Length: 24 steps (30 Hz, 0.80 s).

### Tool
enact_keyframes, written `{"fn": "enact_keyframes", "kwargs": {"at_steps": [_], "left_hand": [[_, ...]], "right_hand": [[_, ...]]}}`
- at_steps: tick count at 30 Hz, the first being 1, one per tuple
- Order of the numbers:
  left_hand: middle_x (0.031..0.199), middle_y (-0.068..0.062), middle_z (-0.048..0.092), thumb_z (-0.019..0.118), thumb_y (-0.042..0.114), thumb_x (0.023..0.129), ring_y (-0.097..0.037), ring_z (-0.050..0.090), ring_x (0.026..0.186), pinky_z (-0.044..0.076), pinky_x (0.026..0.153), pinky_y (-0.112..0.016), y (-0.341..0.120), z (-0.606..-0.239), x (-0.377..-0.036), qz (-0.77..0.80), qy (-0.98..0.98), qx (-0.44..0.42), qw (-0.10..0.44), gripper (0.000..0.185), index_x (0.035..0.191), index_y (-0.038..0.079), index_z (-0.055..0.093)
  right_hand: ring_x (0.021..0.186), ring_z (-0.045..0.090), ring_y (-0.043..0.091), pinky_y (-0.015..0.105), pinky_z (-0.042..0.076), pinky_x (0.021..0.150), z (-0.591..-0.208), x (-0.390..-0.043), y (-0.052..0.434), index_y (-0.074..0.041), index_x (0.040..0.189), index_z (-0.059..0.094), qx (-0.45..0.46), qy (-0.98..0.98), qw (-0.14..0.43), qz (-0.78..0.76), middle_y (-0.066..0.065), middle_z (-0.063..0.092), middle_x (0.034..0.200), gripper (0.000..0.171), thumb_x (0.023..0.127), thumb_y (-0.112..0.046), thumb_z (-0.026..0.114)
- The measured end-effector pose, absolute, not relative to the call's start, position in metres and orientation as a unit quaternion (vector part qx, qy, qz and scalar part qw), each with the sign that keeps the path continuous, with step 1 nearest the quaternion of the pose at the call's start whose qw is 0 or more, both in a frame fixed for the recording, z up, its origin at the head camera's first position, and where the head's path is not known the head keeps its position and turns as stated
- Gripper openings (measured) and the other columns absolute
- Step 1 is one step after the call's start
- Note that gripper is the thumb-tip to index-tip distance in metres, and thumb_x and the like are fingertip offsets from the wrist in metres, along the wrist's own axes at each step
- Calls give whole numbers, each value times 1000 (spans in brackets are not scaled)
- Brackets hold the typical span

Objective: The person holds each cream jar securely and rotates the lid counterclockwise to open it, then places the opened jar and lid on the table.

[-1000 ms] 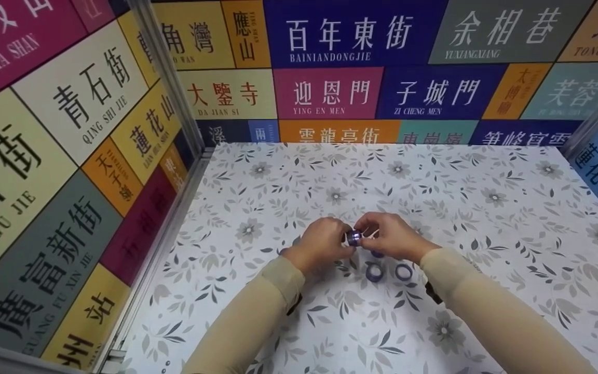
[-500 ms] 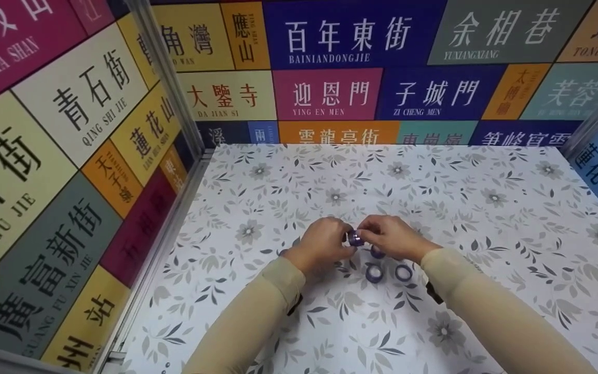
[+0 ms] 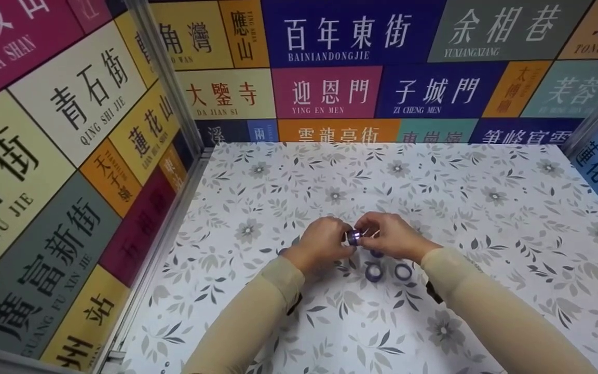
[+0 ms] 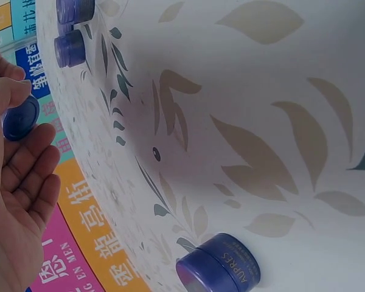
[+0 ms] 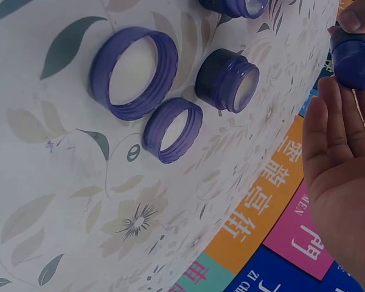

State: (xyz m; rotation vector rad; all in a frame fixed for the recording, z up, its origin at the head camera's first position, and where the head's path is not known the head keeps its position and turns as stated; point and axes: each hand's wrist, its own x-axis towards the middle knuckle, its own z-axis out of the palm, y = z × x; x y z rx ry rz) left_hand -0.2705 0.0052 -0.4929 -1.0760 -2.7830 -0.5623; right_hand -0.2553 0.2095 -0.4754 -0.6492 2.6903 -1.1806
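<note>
In the head view my left hand (image 3: 325,240) holds a small purple cosmetic jar (image 3: 354,237) just above the table. My right hand (image 3: 393,236) meets it from the other side, thumb and fingertips pinching its end. The left wrist view shows the jar's round blue-purple end (image 4: 21,118) between thumb and fingers. On the table beside the right hand, the right wrist view shows an open jar (image 5: 228,79) and two loose ring-shaped lids, one larger (image 5: 134,73) and one smaller (image 5: 173,131). Another open jar (image 5: 237,7) is cut by the top edge of that view.
A capped purple jar marked AUPRES (image 4: 219,264) stands by my left wrist, mostly hidden in the head view. The table (image 3: 299,311) has a white leaf-and-flower cover. Panels with printed street names (image 3: 351,34) rise behind it and at both sides.
Half a second ago my right fingertips sat closer over the jar's end; now they are spread wider around it. The left hand keeps its place, and the things on the table stay put.
</note>
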Motion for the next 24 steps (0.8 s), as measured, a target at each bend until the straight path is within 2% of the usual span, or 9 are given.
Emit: {"fn": "enact_keyframes", "kwargs": {"at_steps": [6, 12, 15, 20, 24], "left_hand": [[71, 8, 57, 73, 32, 80, -13, 52, 66, 46, 63, -31, 4, -493, -269, -180, -915, -357, 56, 18, 88, 15, 74], [71, 6, 55, 73, 32, 80, -14, 51, 65, 45, 63, -32, 4, -492, -269, -179, -917, -353, 50, 19, 87, 15, 72], [71, 6, 55, 73, 33, 80, -14, 51, 65, 45, 62, -32, 5, -492, -269, -178, -918, -351, 48, 20, 88, 15, 73], [73, 6, 56, 74, 34, 80, -13, 52, 67, 45, 63, -31, 5, -493, -270, -178, -919, -349, 46, 22, 91, 15, 74], [73, 6, 56, 73, 33, 81, -13, 52, 67, 45, 63, -30, 4, -493, -270, -184, -919, -346, 42, 21, 91, 15, 74]], "right_hand": [[81, 67, 19, 32, 54, 68, -478, -255, 209, -11, 104, 69, -213, 893, 67, -391, -1, 70, 89, 23, 84, -18, 78], [77, 66, 16, 35, 52, 73, -480, -255, 211, -12, 104, 69, -212, 903, 60, -370, -3, 71, 92, 15, 94, -24, 67], [73, 65, 16, 35, 50, 72, -479, -255, 211, -13, 102, 70, -208, 909, 65, -356, -3, 71, 88, 15, 97, -26, 64], [74, 67, 25, 35, 52, 69, -478, -256, 210, -12, 102, 69, -205, 904, 79, -367, 0, 71, 85, 13, 95, -23, 67], [81, 67, 18, 35, 52, 72, -477, -256, 209, -12, 102, 69, -211, 897, 74, -381, -3, 70, 89, 14, 90, -18, 72]]}}
